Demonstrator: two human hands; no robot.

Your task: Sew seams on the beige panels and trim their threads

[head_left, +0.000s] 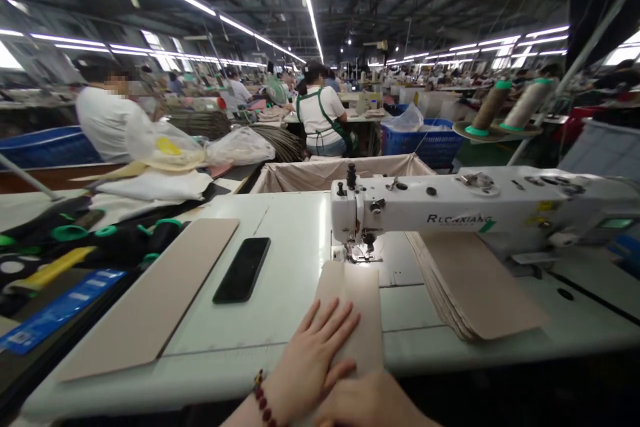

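Observation:
My left hand (pixel 313 357) lies flat with fingers spread on a tan strip of material (pixel 357 307) that runs up under the presser foot (pixel 361 252) of a white sewing machine (pixel 450 210). A dark bead bracelet sits on that wrist. My right hand (pixel 367 400) rests at the strip's near end by the table edge; its fingers are out of sight at the bottom of the frame.
A stack of tan pieces (pixel 475 287) lies under the machine arm to the right. A long tan board (pixel 160 293) and a black phone (pixel 243 269) lie on the left of the white table (pixel 295 227). Thread cones (pixel 493 107) stand behind. Other workers sit at benches farther back.

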